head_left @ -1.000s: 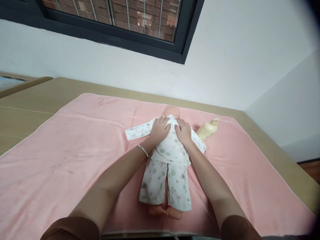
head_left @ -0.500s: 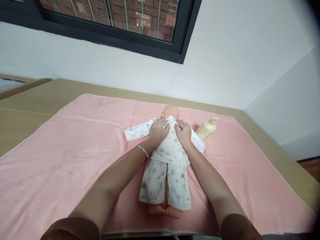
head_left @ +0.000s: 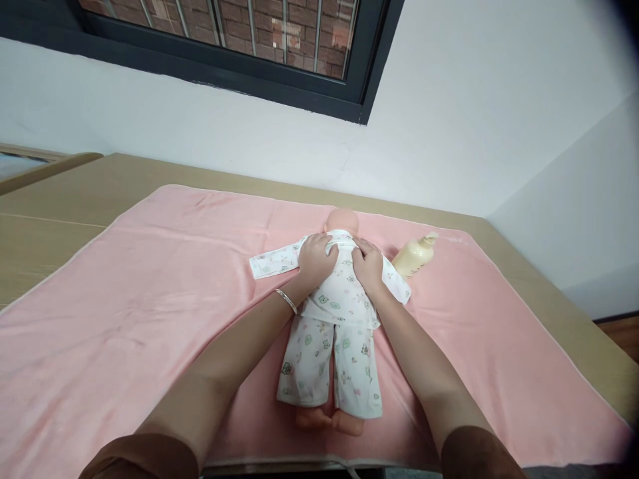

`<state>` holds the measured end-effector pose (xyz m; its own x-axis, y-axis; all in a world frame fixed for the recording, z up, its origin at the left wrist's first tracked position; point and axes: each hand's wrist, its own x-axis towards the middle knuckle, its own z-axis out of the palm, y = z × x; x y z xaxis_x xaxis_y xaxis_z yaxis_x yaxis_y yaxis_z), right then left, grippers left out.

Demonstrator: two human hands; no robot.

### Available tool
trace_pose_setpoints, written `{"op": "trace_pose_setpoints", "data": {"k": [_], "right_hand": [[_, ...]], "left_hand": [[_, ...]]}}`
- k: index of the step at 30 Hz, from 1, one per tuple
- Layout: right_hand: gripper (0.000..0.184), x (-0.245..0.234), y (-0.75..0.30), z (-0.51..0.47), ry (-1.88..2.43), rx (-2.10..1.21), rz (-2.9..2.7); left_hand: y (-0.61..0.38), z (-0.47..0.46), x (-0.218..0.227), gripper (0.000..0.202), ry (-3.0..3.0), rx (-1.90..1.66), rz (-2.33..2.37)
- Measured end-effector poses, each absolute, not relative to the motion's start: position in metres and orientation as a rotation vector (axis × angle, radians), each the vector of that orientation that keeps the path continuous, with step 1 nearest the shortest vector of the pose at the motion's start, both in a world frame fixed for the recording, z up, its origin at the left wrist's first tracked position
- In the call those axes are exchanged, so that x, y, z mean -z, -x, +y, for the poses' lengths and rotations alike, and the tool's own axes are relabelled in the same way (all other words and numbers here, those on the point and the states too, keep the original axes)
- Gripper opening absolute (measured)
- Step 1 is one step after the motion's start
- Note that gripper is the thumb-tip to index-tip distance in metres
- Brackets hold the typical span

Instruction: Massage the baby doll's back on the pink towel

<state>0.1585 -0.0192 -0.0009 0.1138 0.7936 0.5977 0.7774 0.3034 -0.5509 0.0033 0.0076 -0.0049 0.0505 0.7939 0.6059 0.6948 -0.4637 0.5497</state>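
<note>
A baby doll [head_left: 344, 283] in a white printed top and white printed trousers [head_left: 305, 362] lies stretched out, its smooth head [head_left: 342, 219] at the far end and its bare feet [head_left: 347, 422] nearest me. No face shows on it. My left hand [head_left: 318, 261] lies on the left side of the doll's upper body, thumb apart from the fingers. On the other side, near the shoulder, my right hand [head_left: 368, 266] rests flat with fingers pointing toward the head. Both hands touch the cloth of the top and grip nothing. The doll's sleeves spread outward.
Under the doll a pink blanket [head_left: 164, 299] covers much of the wooden table [head_left: 140, 174]. A pale yellow pump bottle [head_left: 417, 255] lies tilted by the doll's right-hand sleeve. Behind stands a white wall [head_left: 439, 133] with a dark-framed window [head_left: 364, 80].
My right hand has shifted slightly to the right on the doll's top. My left hand stays nearly in place; the doll and bottle have not visibly moved.
</note>
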Motion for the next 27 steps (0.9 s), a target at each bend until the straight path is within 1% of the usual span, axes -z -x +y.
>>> {"op": "trace_pose_setpoints", "data": {"k": [14,27], "right_hand": [[0.041,0.0003,-0.1572,-0.0204,1.484,-0.034,-1.604],[0.041,0.0002,-0.1562,-0.0214,1.519,-0.034,-1.572]], "left_hand": [[-0.0035,0.0066,0.0028,0.027,-2.177,-1.357,1.575],[-0.0037,0.0058,0.0024,0.033,-2.183,-1.328,1.604]]}}
